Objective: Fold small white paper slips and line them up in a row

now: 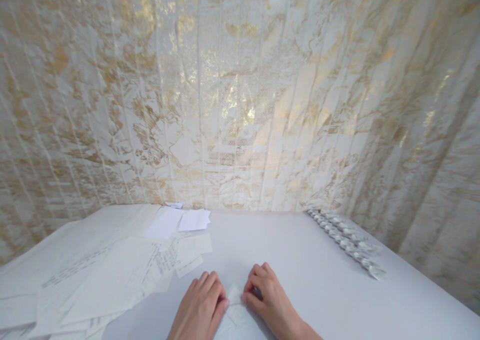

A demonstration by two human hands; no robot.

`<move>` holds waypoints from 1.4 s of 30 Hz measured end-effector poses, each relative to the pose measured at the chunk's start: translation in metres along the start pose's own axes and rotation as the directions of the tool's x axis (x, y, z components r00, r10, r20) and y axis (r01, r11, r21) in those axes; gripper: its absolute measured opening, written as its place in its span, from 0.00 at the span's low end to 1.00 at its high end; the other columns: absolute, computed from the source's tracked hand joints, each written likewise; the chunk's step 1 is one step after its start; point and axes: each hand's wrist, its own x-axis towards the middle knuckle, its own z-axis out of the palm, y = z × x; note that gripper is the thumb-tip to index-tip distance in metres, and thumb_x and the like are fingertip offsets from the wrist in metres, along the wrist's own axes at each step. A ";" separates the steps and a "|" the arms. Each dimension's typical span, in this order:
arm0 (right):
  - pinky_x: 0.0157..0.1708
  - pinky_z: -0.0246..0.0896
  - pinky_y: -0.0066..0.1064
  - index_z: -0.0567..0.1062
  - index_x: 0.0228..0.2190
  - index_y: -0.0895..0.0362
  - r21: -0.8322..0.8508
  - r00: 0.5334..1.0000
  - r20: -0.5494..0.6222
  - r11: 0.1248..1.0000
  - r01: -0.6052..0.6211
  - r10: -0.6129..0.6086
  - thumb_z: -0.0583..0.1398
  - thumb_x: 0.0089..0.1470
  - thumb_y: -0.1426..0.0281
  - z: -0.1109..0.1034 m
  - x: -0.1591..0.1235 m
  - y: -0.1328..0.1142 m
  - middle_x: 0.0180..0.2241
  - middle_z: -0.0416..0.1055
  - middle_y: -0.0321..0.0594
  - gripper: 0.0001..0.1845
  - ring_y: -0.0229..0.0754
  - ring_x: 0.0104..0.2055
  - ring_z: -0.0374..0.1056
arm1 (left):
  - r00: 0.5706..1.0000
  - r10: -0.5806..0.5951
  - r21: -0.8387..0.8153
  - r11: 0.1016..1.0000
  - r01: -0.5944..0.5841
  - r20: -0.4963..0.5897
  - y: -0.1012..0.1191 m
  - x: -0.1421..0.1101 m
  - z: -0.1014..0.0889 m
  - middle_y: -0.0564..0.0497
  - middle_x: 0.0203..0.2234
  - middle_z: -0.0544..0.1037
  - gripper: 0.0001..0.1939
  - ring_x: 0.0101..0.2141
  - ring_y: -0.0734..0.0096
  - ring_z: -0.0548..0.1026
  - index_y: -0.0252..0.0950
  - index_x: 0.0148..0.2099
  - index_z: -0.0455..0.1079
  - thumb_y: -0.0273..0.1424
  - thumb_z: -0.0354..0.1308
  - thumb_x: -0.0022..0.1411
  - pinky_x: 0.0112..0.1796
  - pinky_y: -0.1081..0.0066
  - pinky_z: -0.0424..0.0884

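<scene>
A thin white sheet (234, 314), perhaps paper or clear film, lies on the table at the bottom middle of the head view. Its upper part has a fold line across it. My left hand (202, 302) pinches the sheet's left edge, thumb and fingers pressed together. On the opposite edge my right hand (267, 295) pinches it too, fingers curled toward the thumb. The sheet's lower end runs out of view, and its exact kind is unclear.
Loose printed papers (108, 280) overlap across the left of the white table (262, 235). Small blank white slips (194, 220) lie behind them. Rows of small silvery-white folded pieces (345, 242) line the right side. A white-and-gold curtain (240, 95) hangs along the back edge.
</scene>
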 end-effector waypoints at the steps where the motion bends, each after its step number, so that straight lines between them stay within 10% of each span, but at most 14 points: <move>1: 0.45 0.58 0.32 0.77 0.27 0.56 -0.009 1.000 0.001 1.000 -0.011 0.011 0.64 0.54 0.79 0.000 0.001 -0.001 0.34 0.73 0.38 0.07 0.44 0.43 0.65 | 1.000 -0.016 -0.002 1.000 0.016 0.006 0.002 0.001 -0.001 0.49 0.37 0.74 0.08 0.41 0.58 0.71 0.37 0.35 0.69 0.23 0.52 0.67 0.42 0.60 0.63; 42: 0.45 0.58 0.37 0.76 0.28 0.55 -0.094 0.992 0.039 0.988 0.124 -0.121 0.63 0.52 0.82 -0.007 -0.004 0.006 0.33 0.72 0.38 0.09 0.45 0.41 0.65 | 0.995 0.062 -0.002 0.998 -0.063 -0.076 -0.002 0.001 0.006 0.53 0.35 0.75 0.07 0.38 0.62 0.68 0.39 0.34 0.66 0.23 0.55 0.65 0.39 0.64 0.59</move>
